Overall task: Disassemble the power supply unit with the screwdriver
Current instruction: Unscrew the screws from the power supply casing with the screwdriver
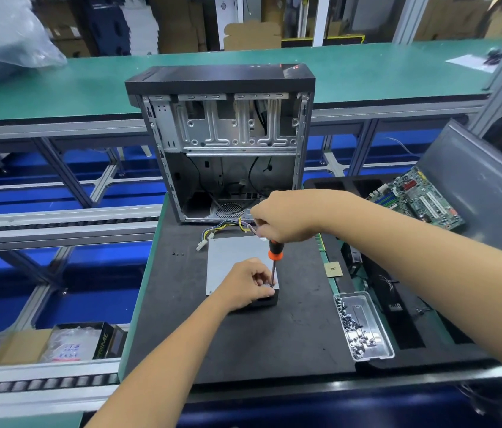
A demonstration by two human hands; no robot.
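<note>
So the PSU (237,264) is lying flat on the dark mat (243,341) on the tabletop, about dead center of the frame, with its wire bundle (225,228) trailing up toward the open PC case (225,143) standing just behind it. Right hand (283,216) is wrapped around the top of the screwdriver (274,257), holding it nearly upright with the tip down at the PSU's lower right corner. Left hand (248,284) grips that same corner, fingers curled right by the tip. Tray (364,325) of screws sits at lower right, motherboard (416,199) further up on the right.
</note>
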